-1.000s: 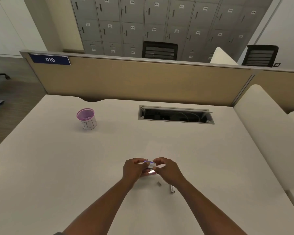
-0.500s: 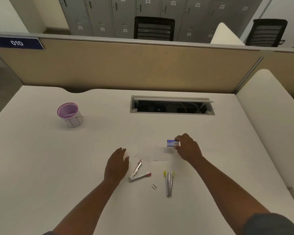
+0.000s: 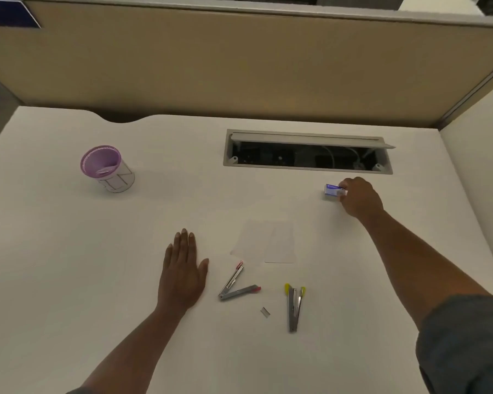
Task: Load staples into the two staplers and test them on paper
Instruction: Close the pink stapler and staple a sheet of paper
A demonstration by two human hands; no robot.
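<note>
A red-tipped stapler (image 3: 237,285) lies swung wide open in a V on the white desk (image 3: 69,265). A yellow-tipped stapler (image 3: 294,307) lies to its right, arms slightly apart. Between them sits a short strip of staples (image 3: 265,311). Two white paper slips (image 3: 264,245) lie just beyond the staplers. My left hand (image 3: 182,273) rests flat on the desk, fingers straight, left of the red stapler. My right hand (image 3: 357,198) is stretched far to the right and pinches a small blue-and-white staple box (image 3: 333,191) down at the desk surface.
A purple cup (image 3: 106,167) with a small object inside stands at the back left. An open cable tray (image 3: 308,152) is cut into the desk behind the staple box. A tan partition (image 3: 239,66) closes off the far edge, and a white side panel (image 3: 478,166) the right.
Both hands held the staple box together a second ago. The right hand has carried it away to the back right, and the left hand has come down flat on the desk.
</note>
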